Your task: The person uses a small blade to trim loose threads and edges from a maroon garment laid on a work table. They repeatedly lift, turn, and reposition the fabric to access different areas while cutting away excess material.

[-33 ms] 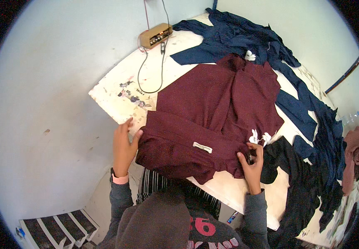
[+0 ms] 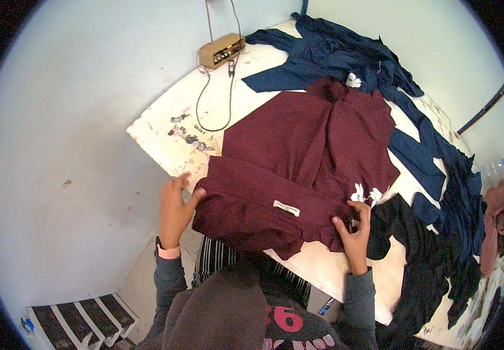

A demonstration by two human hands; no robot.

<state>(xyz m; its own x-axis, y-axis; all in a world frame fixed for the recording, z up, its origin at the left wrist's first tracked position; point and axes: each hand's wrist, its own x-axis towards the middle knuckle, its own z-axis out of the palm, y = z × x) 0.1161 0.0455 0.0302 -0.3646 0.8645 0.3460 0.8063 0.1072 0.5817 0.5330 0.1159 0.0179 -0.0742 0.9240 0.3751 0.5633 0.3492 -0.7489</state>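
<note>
A maroon garment (image 2: 304, 146) lies spread on the pale table, its near part folded over into a band with a small white label (image 2: 287, 208) on it. My left hand (image 2: 176, 210) is at the left end of this fold, fingers apart and slightly blurred, the thumb by the cloth's edge. At the right end, my right hand (image 2: 355, 233) has its thumb and fingers curled around the cloth edge; some fingertips are hidden. Beside that hand, white tufts (image 2: 365, 193) stick out from the garment.
Dark blue fabric (image 2: 345, 52) covers the table's far side and runs down its right. Black cloth (image 2: 421, 251) drapes at the right. A tan box with a cable (image 2: 222, 51) stands by the wall at the far left table edge (image 2: 147, 125). Striped slatted panel (image 2: 83, 324) lies low left.
The view has shifted slightly, so the table and garment sit a little further right. The fingers of my left hand have moved slightly; my right hand keeps its place on the cloth.
</note>
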